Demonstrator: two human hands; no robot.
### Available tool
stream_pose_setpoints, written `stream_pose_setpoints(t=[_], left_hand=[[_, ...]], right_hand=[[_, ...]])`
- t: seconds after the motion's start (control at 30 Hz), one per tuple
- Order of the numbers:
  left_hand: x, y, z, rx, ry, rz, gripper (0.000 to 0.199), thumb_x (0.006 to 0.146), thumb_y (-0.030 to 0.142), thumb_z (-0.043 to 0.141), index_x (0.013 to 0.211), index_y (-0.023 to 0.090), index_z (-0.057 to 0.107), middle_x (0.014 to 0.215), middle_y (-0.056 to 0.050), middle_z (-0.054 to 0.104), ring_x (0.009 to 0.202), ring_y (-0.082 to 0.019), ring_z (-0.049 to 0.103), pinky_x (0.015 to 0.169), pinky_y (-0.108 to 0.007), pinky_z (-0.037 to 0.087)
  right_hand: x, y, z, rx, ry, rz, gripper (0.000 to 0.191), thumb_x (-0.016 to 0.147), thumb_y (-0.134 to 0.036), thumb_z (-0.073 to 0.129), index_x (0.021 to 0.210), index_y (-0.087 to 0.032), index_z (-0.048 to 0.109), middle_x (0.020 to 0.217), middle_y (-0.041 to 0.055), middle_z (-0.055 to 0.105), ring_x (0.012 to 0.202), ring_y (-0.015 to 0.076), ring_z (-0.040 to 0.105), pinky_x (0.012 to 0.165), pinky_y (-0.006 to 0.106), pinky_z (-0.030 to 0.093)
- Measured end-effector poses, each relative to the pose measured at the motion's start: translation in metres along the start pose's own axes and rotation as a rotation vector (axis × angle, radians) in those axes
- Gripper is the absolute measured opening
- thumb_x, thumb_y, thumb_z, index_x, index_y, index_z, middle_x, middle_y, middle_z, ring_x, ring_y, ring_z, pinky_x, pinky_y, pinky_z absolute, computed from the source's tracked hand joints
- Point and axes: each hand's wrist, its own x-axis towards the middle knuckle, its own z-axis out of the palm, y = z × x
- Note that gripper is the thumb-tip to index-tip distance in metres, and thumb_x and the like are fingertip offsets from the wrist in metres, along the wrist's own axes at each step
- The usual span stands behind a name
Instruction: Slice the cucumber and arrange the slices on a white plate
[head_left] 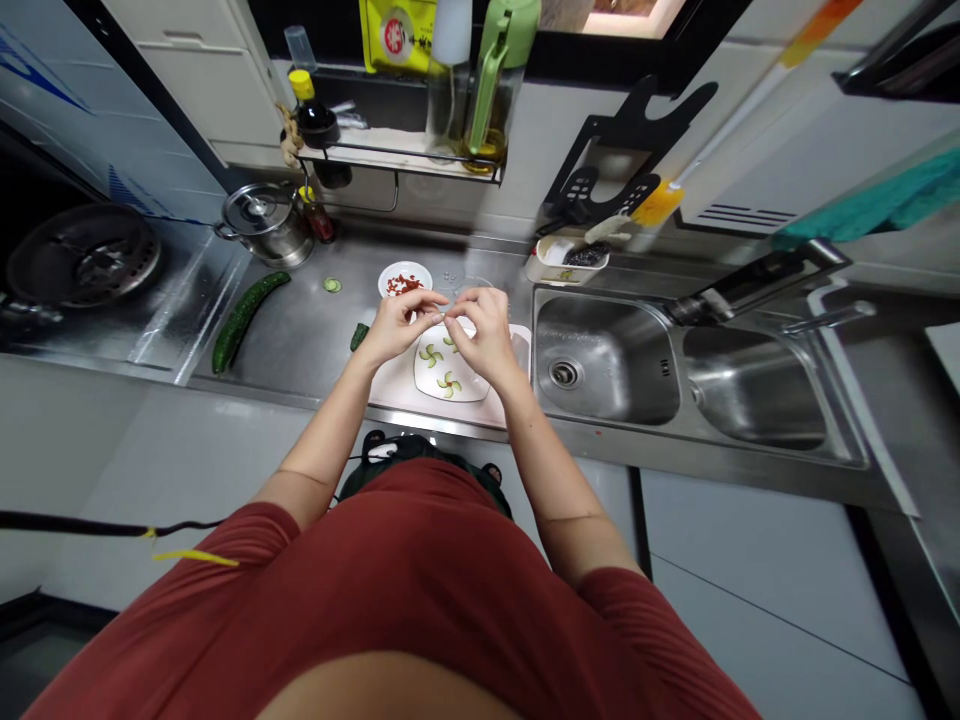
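Both hands meet above a white plate (pixel 470 386), fingertips pinched close together. My left hand (pixel 403 325) and my right hand (pixel 482 333) are closed on something too small to make out. On the plate lie pinwheel shapes of thin green cucumber slices (pixel 448 384) with red bits at their centres; my right hand partly covers another one. The plate rests on a pale cutting board (pixel 391 385). Just behind my hands stands a small white dish of chopped red pieces (pixel 405 281). A clear bowl (pixel 474 288) is partly hidden behind my right hand.
A cucumber piece (pixel 359 336), some cucumber slices (pixel 332 285) and a whole cucumber (pixel 250 320) lie on the left of the counter. Behind them stands a steel pot (pixel 265 222). A double sink (pixel 607 355) with a faucet (pixel 757 285) is at the right.
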Motion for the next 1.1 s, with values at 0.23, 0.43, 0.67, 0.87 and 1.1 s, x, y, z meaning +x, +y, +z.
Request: stream_pose_setpoints(t=[0.23,0.43,0.67,0.87,1.1], left_hand=[[-0.002,-0.013,-0.001,-0.078,-0.014,-0.052,0.038,0.081,0.045,0.063,0.107,0.017,0.064,0.092,-0.005,0.068,0.080,-0.013,0.064,0.072,-0.023,0.049],[-0.007,-0.049,0.000,-0.004,0.067,-0.129,0.032,0.080,0.037,0.063,0.106,0.018,0.065,0.087,-0.002,0.067,0.076,-0.012,0.060,0.072,-0.023,0.047],[-0.028,-0.116,0.017,0.066,0.073,-0.315,0.029,0.072,0.030,0.067,0.098,0.016,0.066,0.076,0.000,0.063,0.061,-0.009,0.051,0.061,-0.022,0.041],[-0.049,-0.152,0.035,0.169,-0.036,-0.449,0.026,0.070,0.029,0.066,0.093,0.018,0.067,0.072,0.001,0.061,0.061,-0.011,0.050,0.062,-0.024,0.040],[-0.055,-0.150,0.042,0.327,-0.072,-0.465,0.021,0.070,0.027,0.066,0.089,0.019,0.066,0.074,0.000,0.059,0.070,-0.014,0.052,0.067,-0.026,0.040]], right_hand=[[-0.002,-0.001,0.003,0.045,0.010,0.030,0.017,0.093,-0.034,0.048,0.092,-0.023,0.062,0.103,0.0065,0.054,0.108,0.0258,0.041,0.096,0.047,0.031],[-0.010,0.008,0.017,0.059,-0.003,0.085,0.018,0.092,-0.033,0.048,0.088,-0.023,0.062,0.099,0.0062,0.056,0.106,0.0251,0.044,0.097,0.044,0.032],[-0.035,0.041,0.055,0.068,-0.066,0.232,0.014,0.090,-0.026,0.049,0.084,-0.021,0.061,0.091,0.0055,0.058,0.096,0.0232,0.047,0.090,0.036,0.036],[-0.056,0.073,0.095,-0.003,-0.209,0.351,0.013,0.086,-0.023,0.050,0.082,-0.020,0.062,0.082,0.0047,0.059,0.086,0.0220,0.048,0.081,0.032,0.037],[-0.064,0.082,0.119,-0.130,-0.342,0.384,0.017,0.089,-0.024,0.047,0.085,-0.019,0.063,0.088,0.0067,0.061,0.091,0.0228,0.046,0.081,0.032,0.035]])
